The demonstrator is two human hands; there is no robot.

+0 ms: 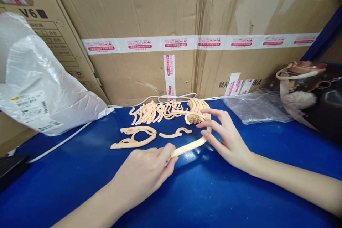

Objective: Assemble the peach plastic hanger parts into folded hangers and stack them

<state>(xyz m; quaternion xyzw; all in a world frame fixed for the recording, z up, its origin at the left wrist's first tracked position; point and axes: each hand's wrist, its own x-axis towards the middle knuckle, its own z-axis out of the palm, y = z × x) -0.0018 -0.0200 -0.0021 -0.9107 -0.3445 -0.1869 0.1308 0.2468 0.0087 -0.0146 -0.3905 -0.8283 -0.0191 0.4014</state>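
My left hand [145, 165] is closed, pinching one end of a beige plastic folding hanger [189, 146] between thumb and fingers. My right hand [227, 139] has its fingers curled at the hanger's far, bent end, the thumb below and the fingers above. Part of the hanger there is hidden by the fingers. Just beyond my left hand lies another folded beige hanger [151, 134] on the blue table [203, 196]. To its right rests a single S-shaped hook piece [171, 135]. Behind the hands are a heap of loose hook pieces [152, 112] and a stack of curved hanger arms [197, 105].
Large cardboard boxes [149, 14] wall off the back. A white plastic mailer bag [40, 78] leans at the left, near a white cable [61, 142]. A clear plastic bag [253, 108] and a dark bag [326, 103] with a bottle [304, 67] sit at the right.
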